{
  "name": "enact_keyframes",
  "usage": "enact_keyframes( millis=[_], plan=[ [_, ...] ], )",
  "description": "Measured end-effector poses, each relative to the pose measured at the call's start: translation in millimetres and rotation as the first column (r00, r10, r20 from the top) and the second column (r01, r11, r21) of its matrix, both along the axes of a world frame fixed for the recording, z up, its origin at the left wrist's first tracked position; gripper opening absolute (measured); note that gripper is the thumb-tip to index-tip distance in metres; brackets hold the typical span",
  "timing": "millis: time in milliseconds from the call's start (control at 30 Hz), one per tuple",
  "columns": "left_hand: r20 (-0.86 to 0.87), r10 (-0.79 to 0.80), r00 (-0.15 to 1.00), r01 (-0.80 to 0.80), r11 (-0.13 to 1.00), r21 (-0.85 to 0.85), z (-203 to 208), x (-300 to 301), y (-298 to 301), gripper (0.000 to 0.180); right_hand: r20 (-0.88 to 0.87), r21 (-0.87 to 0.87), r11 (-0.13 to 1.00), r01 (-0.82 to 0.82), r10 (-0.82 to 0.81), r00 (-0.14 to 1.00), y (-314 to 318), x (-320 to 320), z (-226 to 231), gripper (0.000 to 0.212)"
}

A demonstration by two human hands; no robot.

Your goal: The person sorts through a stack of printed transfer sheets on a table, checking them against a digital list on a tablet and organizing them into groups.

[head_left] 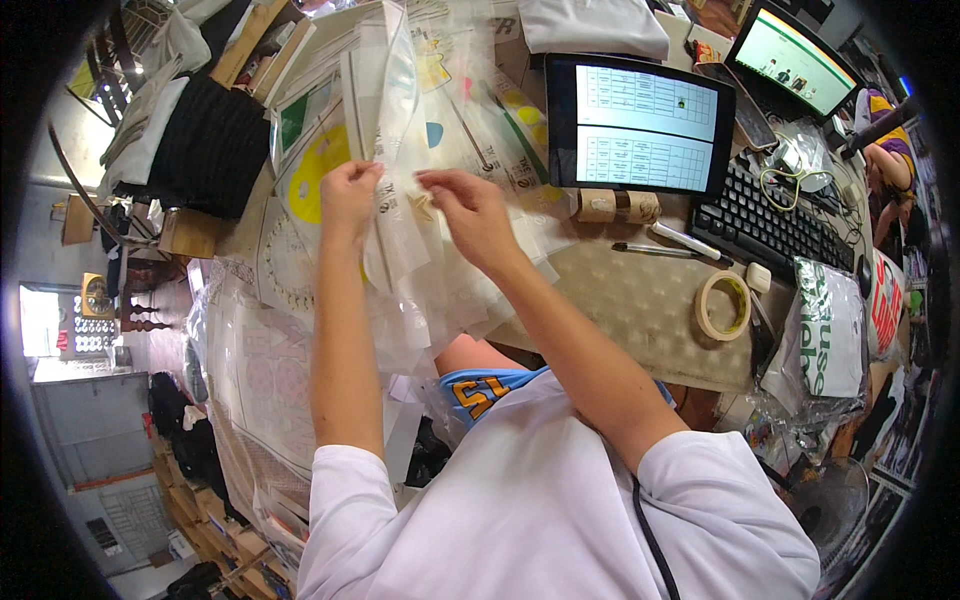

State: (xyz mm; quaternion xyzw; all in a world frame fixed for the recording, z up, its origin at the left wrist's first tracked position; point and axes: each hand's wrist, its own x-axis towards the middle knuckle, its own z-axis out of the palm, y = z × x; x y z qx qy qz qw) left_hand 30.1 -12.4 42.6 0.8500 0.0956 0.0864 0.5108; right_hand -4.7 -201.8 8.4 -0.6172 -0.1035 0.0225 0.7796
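Observation:
My left hand (349, 205) is closed, thumb and fingertips pinching the edge of a translucent plastic film (398, 150) with small dark print. Just right of it, my right hand (474, 218) bends its fingers onto the same film, thumb and index fingertip close together. A small beige scrap (424, 208) shows below the right fingertips; whether the hand holds it is unclear. Under both hands, more see-through printed sheets (318, 175) with yellow, green and blue shapes lie in loose layers on the table. The film hangs down toward my lap.
At the right stand a tablet (640, 125) with tables on its screen, a black keyboard (775, 225) and a tape roll (722, 307). Pens (655, 250) and a brown roll (618, 206) lie nearer. Folded black cloth (195, 145) is stacked left; bagged clothing (830, 330) sits far right.

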Motion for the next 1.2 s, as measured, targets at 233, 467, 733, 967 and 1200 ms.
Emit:
enact_keyframes(
  millis=[233,467,733,967,1200],
  plan=[
    [0.113,0.222,0.968,-0.216,0.974,-0.066,12,-19,74,0.017,0.363,-0.838,0.37,0.401,-0.171,0.916,-27,-10,-18,0.067],
    [0.124,0.307,0.944,-0.286,0.944,-0.163,20,-39,89,0.018,0.344,-0.831,0.425,0.359,-0.115,0.932,-20,-11,-33,0.065],
    [0.126,0.305,0.944,-0.311,0.95,0.033,30,-48,73,0.019,0.46,-0.716,0.564,0.411,-0.061,0.886,1,-5,-8,0.048],
    [0.169,0.233,0.958,-0.248,0.966,0.07,34,-43,51,0.02,0.132,-0.401,0.912,0.088,-0.038,0.991,52,-13,47,0.039],
    [0.131,0.32,0.938,-0.331,0.941,0.073,36,-53,74,0.02,-0.389,0.574,0.809,0.126,0.134,0.912,24,-3,24,0.044]
  ],
)
